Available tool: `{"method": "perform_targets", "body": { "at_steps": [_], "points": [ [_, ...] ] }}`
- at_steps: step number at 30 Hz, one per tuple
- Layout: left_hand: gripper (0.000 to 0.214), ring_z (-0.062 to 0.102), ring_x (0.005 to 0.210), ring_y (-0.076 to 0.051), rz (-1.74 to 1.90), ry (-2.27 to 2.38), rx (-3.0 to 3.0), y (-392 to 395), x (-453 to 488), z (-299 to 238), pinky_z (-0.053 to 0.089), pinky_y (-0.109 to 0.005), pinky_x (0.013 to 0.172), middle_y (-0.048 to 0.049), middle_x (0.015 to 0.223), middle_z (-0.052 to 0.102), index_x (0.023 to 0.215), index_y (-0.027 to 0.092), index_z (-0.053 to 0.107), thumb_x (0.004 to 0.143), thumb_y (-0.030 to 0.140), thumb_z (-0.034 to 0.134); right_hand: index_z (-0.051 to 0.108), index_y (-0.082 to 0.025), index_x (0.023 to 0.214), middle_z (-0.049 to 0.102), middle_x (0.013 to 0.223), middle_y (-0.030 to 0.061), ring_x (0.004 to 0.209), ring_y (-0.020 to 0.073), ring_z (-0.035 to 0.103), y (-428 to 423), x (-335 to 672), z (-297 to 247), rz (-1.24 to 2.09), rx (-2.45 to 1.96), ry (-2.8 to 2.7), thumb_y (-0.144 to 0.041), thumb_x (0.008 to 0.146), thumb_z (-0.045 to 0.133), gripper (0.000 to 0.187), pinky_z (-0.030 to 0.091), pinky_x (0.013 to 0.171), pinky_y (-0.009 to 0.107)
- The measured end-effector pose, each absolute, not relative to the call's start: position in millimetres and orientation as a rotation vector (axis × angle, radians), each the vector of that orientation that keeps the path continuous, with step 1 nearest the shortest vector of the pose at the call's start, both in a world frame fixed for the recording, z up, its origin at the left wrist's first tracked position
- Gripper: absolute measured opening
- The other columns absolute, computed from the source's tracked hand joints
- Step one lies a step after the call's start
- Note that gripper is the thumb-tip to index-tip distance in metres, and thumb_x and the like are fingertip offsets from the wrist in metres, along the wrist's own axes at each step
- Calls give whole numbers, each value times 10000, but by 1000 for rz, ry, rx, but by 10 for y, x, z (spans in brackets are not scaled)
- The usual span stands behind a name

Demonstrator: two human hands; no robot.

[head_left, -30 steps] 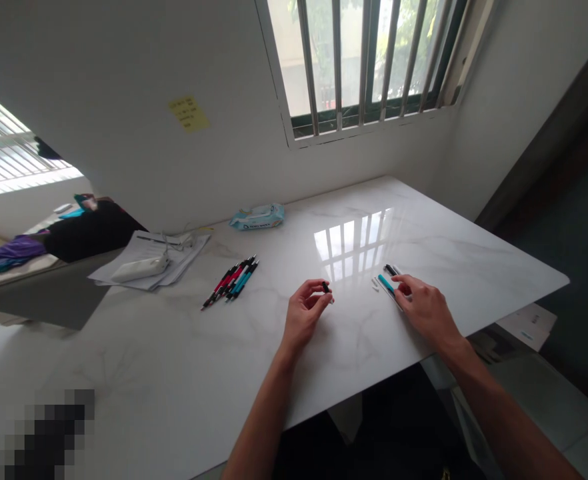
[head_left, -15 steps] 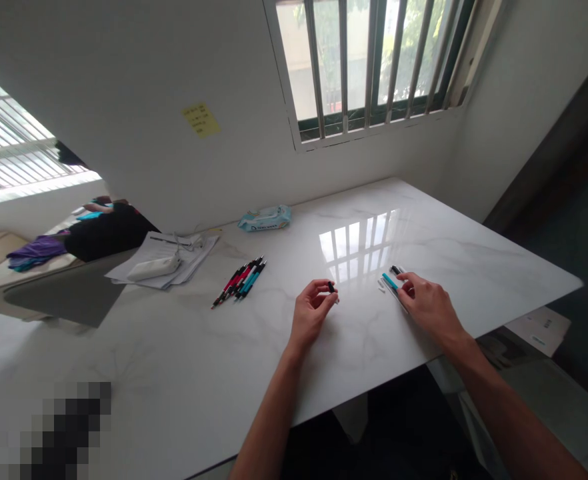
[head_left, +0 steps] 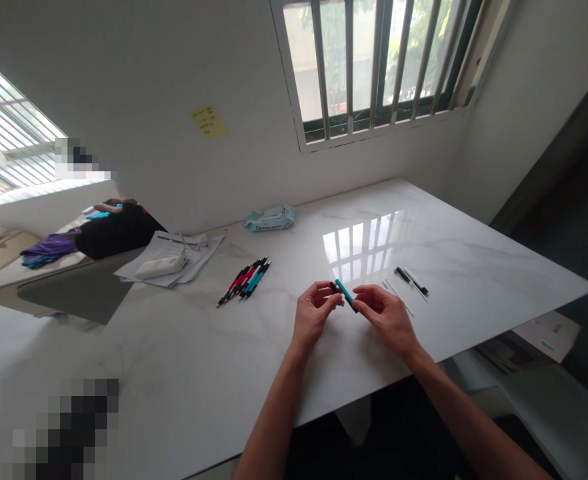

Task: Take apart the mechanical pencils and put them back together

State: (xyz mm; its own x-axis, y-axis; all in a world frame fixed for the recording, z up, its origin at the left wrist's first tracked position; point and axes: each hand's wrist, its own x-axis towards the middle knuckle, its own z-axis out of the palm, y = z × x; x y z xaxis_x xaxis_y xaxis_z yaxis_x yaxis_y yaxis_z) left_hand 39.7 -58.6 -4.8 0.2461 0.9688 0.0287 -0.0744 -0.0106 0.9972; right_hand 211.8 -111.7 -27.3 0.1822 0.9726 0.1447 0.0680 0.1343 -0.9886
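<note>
My left hand [head_left: 312, 315] pinches a small black pen part [head_left: 333, 287] between thumb and fingers. A light tip pokes out below it. Close beside it, my right hand [head_left: 387, 321] grips a turquoise pen barrel [head_left: 343, 289] with a black lower end, held slanted so that its upper end is near the left fingers. Whether the two parts touch, I cannot tell. To the right of my right hand lie thin white refills [head_left: 400, 299], a black pen piece [head_left: 403, 275] and a white barrel with a black end [head_left: 416, 281].
A pile of red, black and turquoise pens [head_left: 247, 279] lies left of my hands on the marble-patterned table [head_left: 254, 373]. Farther back are a pack of wipes [head_left: 270, 219] and papers [head_left: 199, 260] with a white case [head_left: 161, 267] on top. The table's front edge runs below my forearms.
My right hand has lifted the turquoise barrel off the table and brought it left, close to my left hand. The parts it had covered on the right now show.
</note>
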Motion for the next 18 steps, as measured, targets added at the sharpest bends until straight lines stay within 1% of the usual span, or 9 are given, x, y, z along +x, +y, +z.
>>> {"method": "perform_targets", "body": {
  "at_steps": [3, 6, 8, 11, 12, 16, 18],
  "points": [
    [370, 747, 814, -207, 1044, 970, 1264, -578, 395, -58, 561, -323, 758, -77, 942, 798, 1019, 185, 662, 768, 383, 848, 738, -205, 1109, 792, 987, 86, 908, 244, 765, -1134, 2039, -302, 992, -1176, -1192, -394, 896, 731, 285, 622, 862, 389],
    [391, 752, 825, -215, 1024, 962, 1257, -580, 397, -49, 562, -334, 779, -83, 943, 804, 1034, 187, 658, 766, 394, 854, 735, -221, 1112, 790, 1010, 69, 895, 229, 759, -1150, 2041, -257, 950, -1167, -1289, -375, 920, 700, 248, 617, 844, 373],
    [394, 754, 819, -217, 1030, 969, 1258, -579, 395, -40, 564, -343, 793, -86, 946, 805, 1034, 184, 663, 763, 392, 858, 750, -228, 1072, 786, 1006, 66, 869, 223, 744, -1143, 2138, -232, 807, -1238, -1388, -375, 937, 677, 213, 600, 818, 367],
    [375, 757, 853, -225, 1047, 991, 1256, -574, 388, -29, 567, -346, 805, -96, 974, 804, 1032, 178, 670, 769, 376, 851, 774, -224, 976, 774, 956, 71, 805, 223, 698, -1100, 2447, -248, 471, -1455, -1487, -372, 960, 638, 202, 558, 795, 380],
    [368, 757, 867, -227, 1050, 995, 1256, -573, 387, -26, 568, -346, 809, -99, 985, 802, 1033, 177, 673, 772, 368, 849, 776, -223, 970, 772, 950, 68, 790, 224, 684, -1080, 2571, -266, 381, -1532, -1495, -368, 961, 635, 203, 547, 800, 389],
    [353, 754, 901, -232, 1051, 980, 1270, -579, 395, -9, 580, -358, 834, -101, 1002, 796, 1041, 176, 691, 776, 349, 847, 794, -233, 941, 766, 948, 72, 901, 275, 663, -1016, 2935, -357, 173, -1703, -1619, -372, 960, 645, 204, 512, 881, 434],
    [349, 755, 908, -237, 1042, 964, 1276, -587, 401, 0, 588, -376, 853, -100, 1001, 793, 1040, 177, 698, 775, 348, 849, 801, -234, 942, 759, 936, 78, 933, 291, 648, -1006, 2985, -393, 126, -1730, -1674, -373, 962, 646, 210, 507, 885, 439]
  ]
}}
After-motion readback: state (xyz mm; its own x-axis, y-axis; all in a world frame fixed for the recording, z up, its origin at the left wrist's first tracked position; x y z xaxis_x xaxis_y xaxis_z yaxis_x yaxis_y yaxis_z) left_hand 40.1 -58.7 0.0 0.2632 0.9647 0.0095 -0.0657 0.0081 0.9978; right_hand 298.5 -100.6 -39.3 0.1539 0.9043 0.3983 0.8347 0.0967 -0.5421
